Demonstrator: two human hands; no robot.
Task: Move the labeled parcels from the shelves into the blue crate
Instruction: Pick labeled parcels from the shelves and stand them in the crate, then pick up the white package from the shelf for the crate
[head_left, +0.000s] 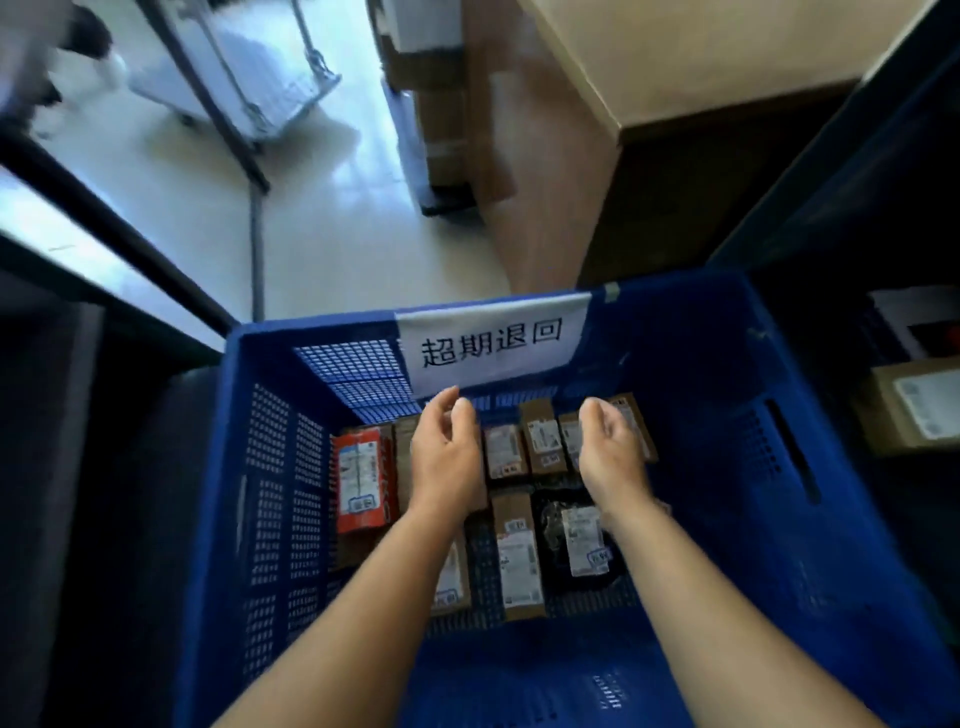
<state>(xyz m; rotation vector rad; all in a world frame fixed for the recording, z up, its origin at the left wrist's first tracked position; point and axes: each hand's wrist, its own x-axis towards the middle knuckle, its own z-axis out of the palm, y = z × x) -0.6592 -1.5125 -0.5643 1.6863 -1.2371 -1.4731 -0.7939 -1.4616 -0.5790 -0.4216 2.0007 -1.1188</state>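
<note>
Dark shelving (62, 467) is seen at the far left, its contents lost in shadow. The blue crate (249, 467) fills the lower middle of the view; a white paper sign (493, 343) with black handwritten characters is fixed to its far wall.

Labeled parcels are laid flat on the crate floor. At the left, a red-orange parcel (363, 480) is set just beside the left wall. A brown parcel (452, 577) is partly covered by the left forearm. Toward the middle, a small brown parcel (505, 452) and another (543, 439) are lined up in the far row; a long brown parcel (519, 558) is placed nearer. A black bagged parcel (579, 540) with a white label is set to its right.

The left hand (447, 452) is held above the parcels, fingers loosely curled, the grip spread and nothing pinched. The right hand (610, 449) is held likewise over the far-right parcels, fingers relaxed and slightly curled, nothing held. Whether either hand touches a parcel cannot be told.

At the far right, a brown box (914, 405) with a white label is seen on a dark shelf, well apart from the crate.
</note>
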